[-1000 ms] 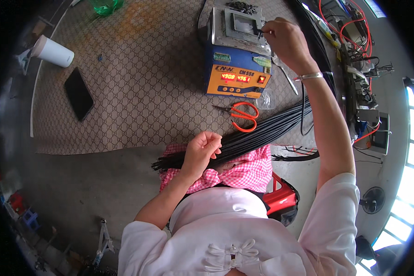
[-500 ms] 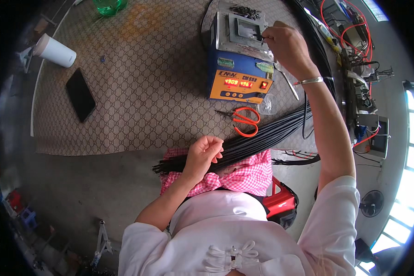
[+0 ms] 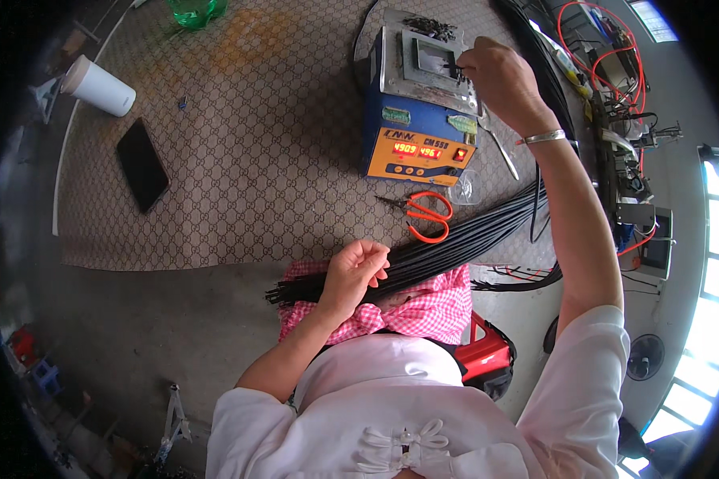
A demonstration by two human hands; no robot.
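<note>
My right hand point(image 3: 503, 84) is closed in a pinch at the right edge of the solder pot point(image 3: 419, 144), a blue box with an orange panel and lit red digits. A small dark piece shows at its fingertips beside the pot's square opening point(image 3: 436, 60); I cannot make out what it is. My left hand point(image 3: 353, 279) is curled, thumb against the forefinger, over a long bundle of black cables point(image 3: 455, 239). Whatever it holds, if anything, is hidden. Just beyond the bundle lie scissors with orange handles point(image 3: 429, 217).
Dark scraps point(image 3: 430, 29) lie behind the pot's opening. A metal tool point(image 3: 502, 152) and a small clear plastic dish point(image 3: 465, 189) are near the pot. Further left are a black phone point(image 3: 142, 165) and a white tumbler point(image 3: 100, 88). Pink checked cloth point(image 3: 431, 299) covers my lap.
The view has shifted slightly, so the pot and scissors appear a little lower. Both hands keep nearly the same place and pose.
</note>
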